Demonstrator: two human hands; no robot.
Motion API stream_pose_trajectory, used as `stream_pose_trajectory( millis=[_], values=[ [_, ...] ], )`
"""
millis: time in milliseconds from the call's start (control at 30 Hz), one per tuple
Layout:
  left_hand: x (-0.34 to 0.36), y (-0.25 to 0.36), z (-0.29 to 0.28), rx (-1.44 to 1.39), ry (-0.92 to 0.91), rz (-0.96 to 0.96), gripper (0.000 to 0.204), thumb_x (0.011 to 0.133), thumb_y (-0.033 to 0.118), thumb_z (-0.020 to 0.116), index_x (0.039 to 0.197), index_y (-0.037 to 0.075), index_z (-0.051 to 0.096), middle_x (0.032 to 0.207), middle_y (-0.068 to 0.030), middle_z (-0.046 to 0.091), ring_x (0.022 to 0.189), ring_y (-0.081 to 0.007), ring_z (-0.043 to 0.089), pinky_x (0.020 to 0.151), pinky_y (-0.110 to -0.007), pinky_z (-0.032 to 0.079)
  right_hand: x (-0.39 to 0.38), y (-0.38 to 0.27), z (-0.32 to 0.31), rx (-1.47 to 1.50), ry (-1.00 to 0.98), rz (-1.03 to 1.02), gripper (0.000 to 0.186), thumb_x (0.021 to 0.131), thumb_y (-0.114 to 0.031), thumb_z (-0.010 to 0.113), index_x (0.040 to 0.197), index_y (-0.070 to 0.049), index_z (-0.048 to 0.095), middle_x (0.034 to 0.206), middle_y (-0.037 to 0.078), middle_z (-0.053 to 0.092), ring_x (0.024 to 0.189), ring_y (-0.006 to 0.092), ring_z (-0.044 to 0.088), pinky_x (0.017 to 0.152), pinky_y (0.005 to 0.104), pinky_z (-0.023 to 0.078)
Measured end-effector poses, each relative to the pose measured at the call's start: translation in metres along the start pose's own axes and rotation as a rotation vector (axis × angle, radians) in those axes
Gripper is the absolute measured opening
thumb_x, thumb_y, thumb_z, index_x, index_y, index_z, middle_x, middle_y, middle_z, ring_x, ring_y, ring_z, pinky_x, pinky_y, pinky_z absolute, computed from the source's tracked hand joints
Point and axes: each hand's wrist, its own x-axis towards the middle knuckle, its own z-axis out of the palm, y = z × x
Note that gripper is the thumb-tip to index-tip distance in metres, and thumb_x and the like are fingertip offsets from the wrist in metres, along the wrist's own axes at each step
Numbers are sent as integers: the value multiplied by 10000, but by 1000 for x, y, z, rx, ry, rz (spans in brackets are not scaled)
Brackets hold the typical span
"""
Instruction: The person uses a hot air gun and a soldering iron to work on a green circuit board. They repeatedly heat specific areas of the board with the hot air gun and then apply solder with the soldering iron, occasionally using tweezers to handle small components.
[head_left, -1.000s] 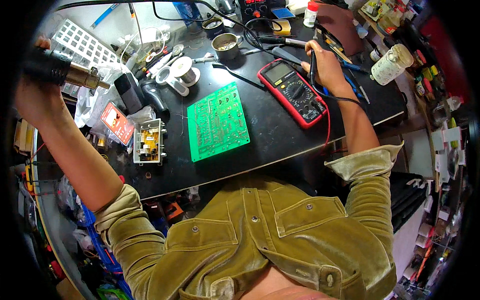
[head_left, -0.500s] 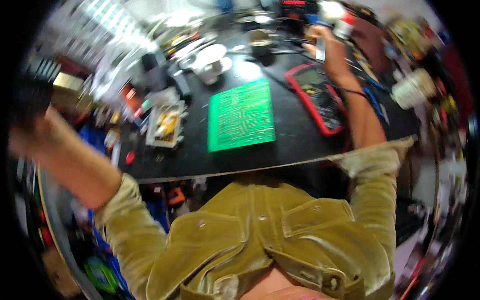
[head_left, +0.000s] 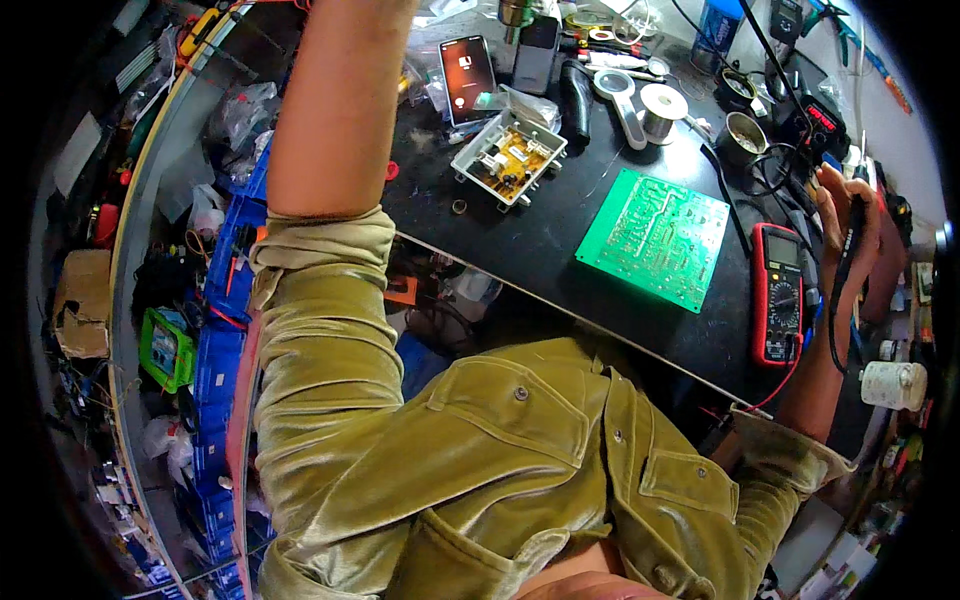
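The right hand [head_left: 850, 215] is curled closed around a slim black test probe [head_left: 848, 250], whose black lead hangs down past the wrist. Just to its left, almost touching the forearm, lies a red-cased multimeter [head_left: 778, 292] with a grey screen, a round dial and leads plugged into its lower end. Further left of that hand a green circuit board [head_left: 655, 238] lies flat on the black workbench [head_left: 540, 250], solder side up, a tilted rectangle dotted with pale joints and apart from both hands. Beyond it sits an open white box with a yellow board inside [head_left: 508, 158], near the raised left forearm. That arm runs out of the top edge, so I cannot tell how the left hand is set. Farthest off lies a phone with a lit screen [head_left: 468, 78].
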Motion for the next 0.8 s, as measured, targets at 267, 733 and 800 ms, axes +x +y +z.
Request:
stream_pose_trajectory(
  millis=[267,733,800],
  values=[
    [1,-20,14,-160,95,-65,381,928,324,561,1079,-26,551,944,-135,620,861,-219,630,820,-355,535,-9,-26,7,62,-31,-84,282,864,69,592,1092,-48,473,1117,202,622,1074,249,611,968,364,465],
    [1,-80,99,-461,143,-270,463,863,95,607,1286,14,436,1205,-141,551,1152,-262,515,977,-452,410,-61,-58,9,164,200,-315,345,804,66,661,1061,-57,467,1049,170,647,989,231,638,867,330,495],
    [-4,-105,97,-457,203,-258,307,872,-10,559,1178,11,559,1163,-145,618,1154,-238,552,1031,-477,384,-65,-64,11,82,222,-295,321,789,45,685,1022,-58,490,1033,144,658,974,213,643,844,319,500]
  ],
)
